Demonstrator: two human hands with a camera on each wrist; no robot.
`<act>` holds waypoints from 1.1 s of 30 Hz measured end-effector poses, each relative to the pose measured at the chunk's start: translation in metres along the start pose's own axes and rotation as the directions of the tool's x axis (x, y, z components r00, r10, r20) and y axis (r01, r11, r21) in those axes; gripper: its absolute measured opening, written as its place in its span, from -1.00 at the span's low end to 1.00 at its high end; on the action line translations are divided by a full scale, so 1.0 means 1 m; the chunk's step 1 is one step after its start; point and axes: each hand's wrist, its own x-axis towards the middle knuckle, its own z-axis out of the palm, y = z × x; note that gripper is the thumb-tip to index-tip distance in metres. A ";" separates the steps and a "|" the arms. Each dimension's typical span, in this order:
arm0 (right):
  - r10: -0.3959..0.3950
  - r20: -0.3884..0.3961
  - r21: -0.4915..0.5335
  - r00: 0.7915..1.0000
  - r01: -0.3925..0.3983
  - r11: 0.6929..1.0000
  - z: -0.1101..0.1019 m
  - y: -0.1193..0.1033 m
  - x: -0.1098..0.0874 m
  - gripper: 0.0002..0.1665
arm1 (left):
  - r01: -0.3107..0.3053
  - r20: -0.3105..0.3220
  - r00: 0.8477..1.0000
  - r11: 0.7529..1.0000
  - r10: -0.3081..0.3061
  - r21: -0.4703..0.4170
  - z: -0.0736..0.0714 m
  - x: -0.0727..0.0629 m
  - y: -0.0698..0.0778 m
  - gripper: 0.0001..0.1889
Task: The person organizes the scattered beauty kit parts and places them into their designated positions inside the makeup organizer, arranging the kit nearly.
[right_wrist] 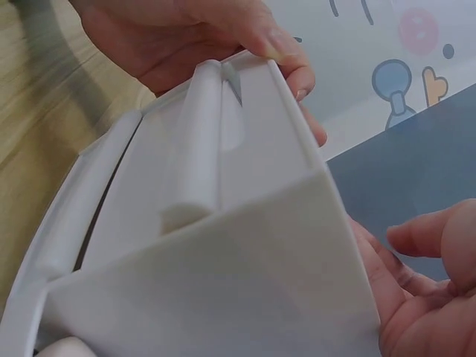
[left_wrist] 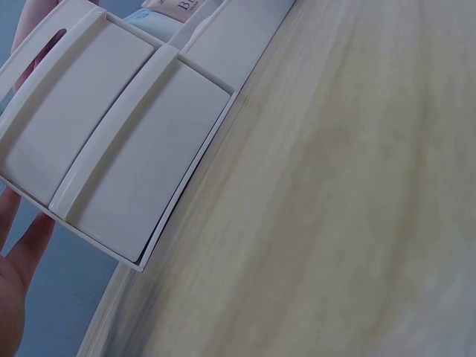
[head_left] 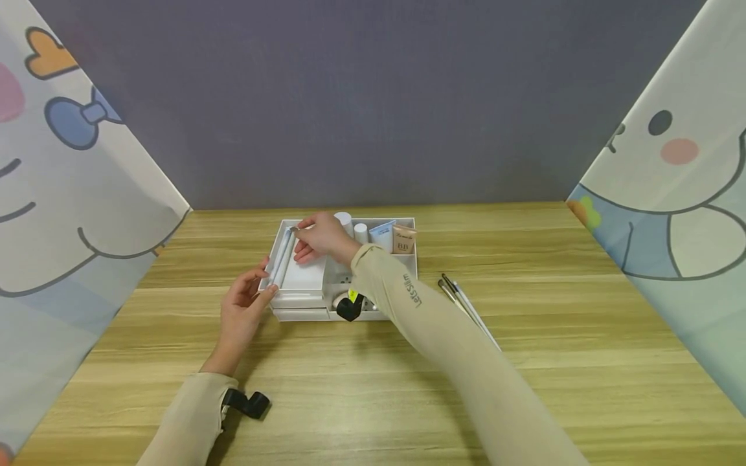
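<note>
Makeup brush [head_left: 284, 259] lies in left slot of organizer [head_left: 298, 302]; right hand [head_left: 322, 236] at its far end, pinch unclear; left hand [head_left: 245, 301] grips front-left corner. Dropping right forearm could knock white bottles [head_left: 361, 233].

The white organizer [head_left: 302, 315] looks smooth plastic (nearly matt), the table [head_left: 583, 323] wood-grained, the 2 sleeves [head_left: 466, 349] cloth.

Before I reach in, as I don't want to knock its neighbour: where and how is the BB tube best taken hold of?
I'd pinch the BB tube by its broad upper part, front to back, coming from above. That part shows openly, while its lower end is hidden down in the white organizer; the blue tube crowds its left edge.
</note>
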 end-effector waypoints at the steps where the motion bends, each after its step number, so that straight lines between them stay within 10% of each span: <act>1: -0.004 0.000 0.001 1.000 0.004 1.000 0.000 0.001 0.000 -0.66 | 0.001 0.000 1.000 1.000 -0.001 -0.002 0.000 0.000 0.000 -0.78; 21: -0.121 0.064 0.057 0.991 0.117 0.991 -0.008 0.009 -0.007 -0.58 | 0.020 -0.015 1.000 1.000 -0.019 0.019 0.001 -0.001 0.001 -0.74; 33: -0.221 0.161 0.088 0.962 0.209 0.974 -0.026 0.010 -0.045 -0.57 | 0.000 0.000 1.000 1.000 0.000 -0.005 0.000 0.000 -0.001 -0.78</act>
